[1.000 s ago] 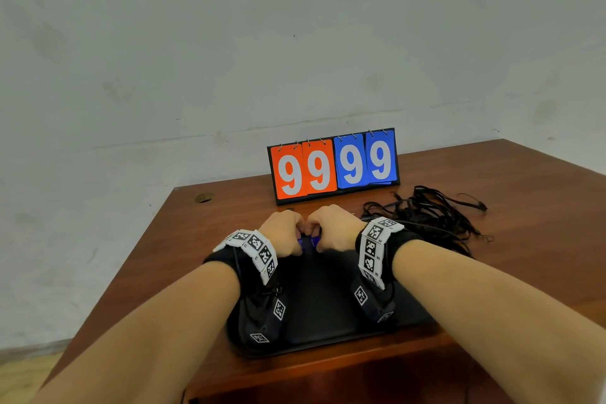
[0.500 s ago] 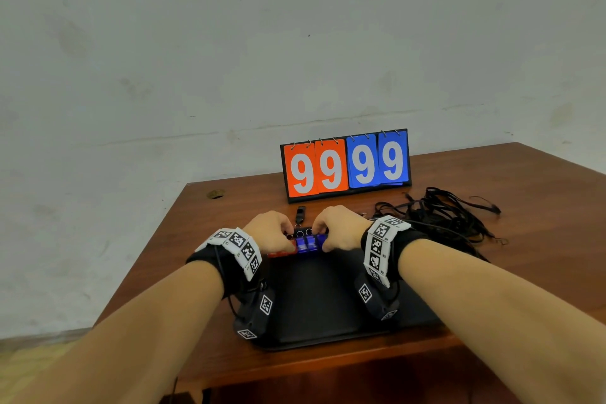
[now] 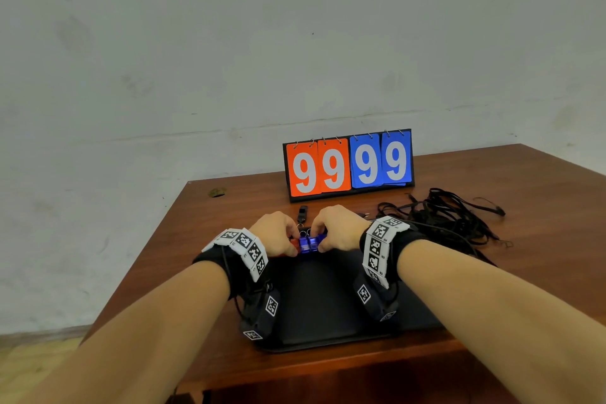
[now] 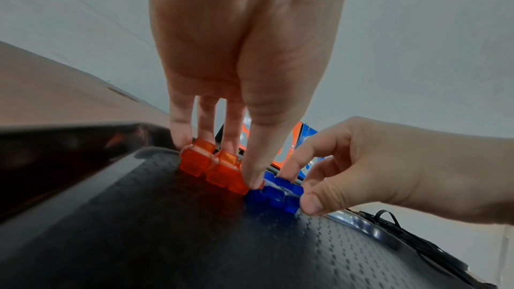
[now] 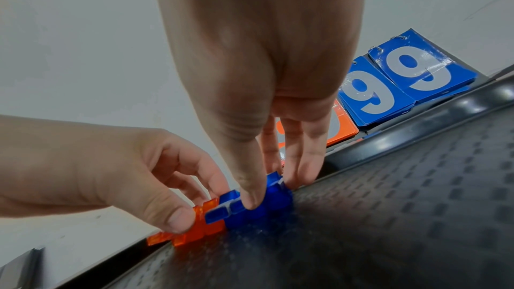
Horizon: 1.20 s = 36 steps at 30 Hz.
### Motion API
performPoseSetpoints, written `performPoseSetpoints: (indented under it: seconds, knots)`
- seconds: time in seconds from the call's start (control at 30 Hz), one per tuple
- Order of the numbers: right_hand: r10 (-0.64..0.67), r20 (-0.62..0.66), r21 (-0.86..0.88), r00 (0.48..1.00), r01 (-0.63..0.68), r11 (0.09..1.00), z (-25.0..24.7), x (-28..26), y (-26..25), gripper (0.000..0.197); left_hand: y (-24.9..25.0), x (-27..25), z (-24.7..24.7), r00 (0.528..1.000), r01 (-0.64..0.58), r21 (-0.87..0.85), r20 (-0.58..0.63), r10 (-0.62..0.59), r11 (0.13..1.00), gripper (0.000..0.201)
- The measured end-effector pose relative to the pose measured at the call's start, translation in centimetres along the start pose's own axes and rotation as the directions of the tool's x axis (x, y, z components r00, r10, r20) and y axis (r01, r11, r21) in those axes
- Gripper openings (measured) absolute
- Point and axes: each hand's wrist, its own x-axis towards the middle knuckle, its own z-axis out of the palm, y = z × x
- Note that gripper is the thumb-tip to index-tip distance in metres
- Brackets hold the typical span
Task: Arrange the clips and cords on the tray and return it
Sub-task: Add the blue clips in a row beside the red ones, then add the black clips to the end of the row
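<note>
A black tray (image 3: 321,305) lies on the wooden table in front of me. Along its far rim stands a row of translucent clips: two orange clips (image 4: 211,166) on the left, blue clips (image 5: 250,212) on the right, touching each other. My left hand (image 3: 277,234) pinches the orange clips between thumb and fingers. My right hand (image 3: 337,229) pinches the blue clips the same way. A tangled pile of black cords (image 3: 446,220) lies on the table to the right of the tray, outside it.
A flip scoreboard (image 3: 349,164) reading 9999 stands behind the tray. A small black piece (image 3: 302,211) with metal rings lies between scoreboard and tray. The table's left edge (image 3: 147,259) drops to the floor; a wall is close behind.
My hands, pressed together over the clips a second ago, have drawn slightly apart, so the orange and blue row shows between them. The small black piece behind has come into sight.
</note>
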Motion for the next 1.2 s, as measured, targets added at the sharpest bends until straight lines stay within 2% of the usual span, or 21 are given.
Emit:
performPoseSetpoints:
  seconds: [0.17, 0.37, 0.73, 0.93, 1.2]
  knots:
    - [-0.005, -0.007, -0.002, 1.0, 0.005, 1.0, 0.1, 0.0, 0.1, 0.04, 0.0, 0.1, 0.0, 1.0, 0.004, -0.005, 0.0, -0.004, 1.0, 0.033]
    - [0.056, -0.108, 0.09, 0.993, -0.046, 0.995, -1.0, -0.4, 1.5, 0.032, 0.7, 0.5, -0.9, 0.989, 0.043, -0.024, -0.138, -0.046, 0.999, 0.016]
    - [0.24, -0.234, 0.181, 0.942, -0.201, 0.963, -4.0, -0.7, 7.2, 0.029, 2.9, 4.8, -0.4, 0.987, 0.116, -0.008, -0.112, -0.116, 0.993, 0.023]
    - [0.245, -0.198, 0.18, 0.949, -0.21, 0.961, -3.7, 0.4, 9.3, 0.03, 2.9, 7.4, -0.3, 0.987, 0.126, 0.024, -0.106, -0.123, 0.992, 0.027]
    - [0.211, -0.047, 0.116, 0.976, -0.204, 0.972, -2.4, 1.9, 9.7, 0.033, 2.7, 8.7, 0.4, 0.991, 0.132, 0.073, -0.041, -0.13, 0.989, 0.033]
